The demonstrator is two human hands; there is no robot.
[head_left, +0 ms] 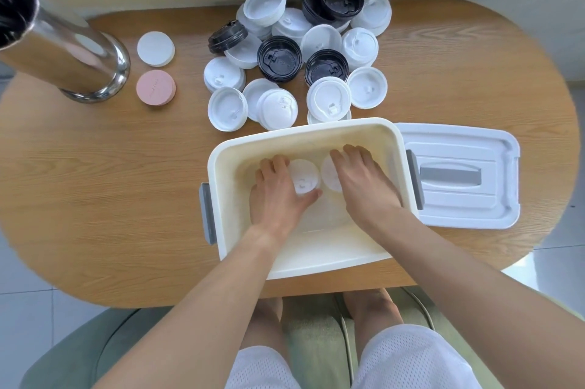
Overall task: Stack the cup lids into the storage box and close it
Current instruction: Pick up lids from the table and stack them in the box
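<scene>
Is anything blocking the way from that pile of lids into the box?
Nothing visible does. The storage box is open on top, its cover lies off to its right, and the pile of cup lids sits just beyond its far rim.

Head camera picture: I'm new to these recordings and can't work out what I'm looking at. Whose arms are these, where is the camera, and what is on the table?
There is no machine here. A person wears the camera on their head, so you look down along their own bare arms.

Both hands are inside an open cream storage box. The left hand holds a white cup lid in its grip; the right hand rests on a second white lid.

On the wooden table, beyond the box, lies a pile of white and black cup lids. The box's own lid lies to the right. To the left are a metal post and two round discs, one white and one pink.
</scene>
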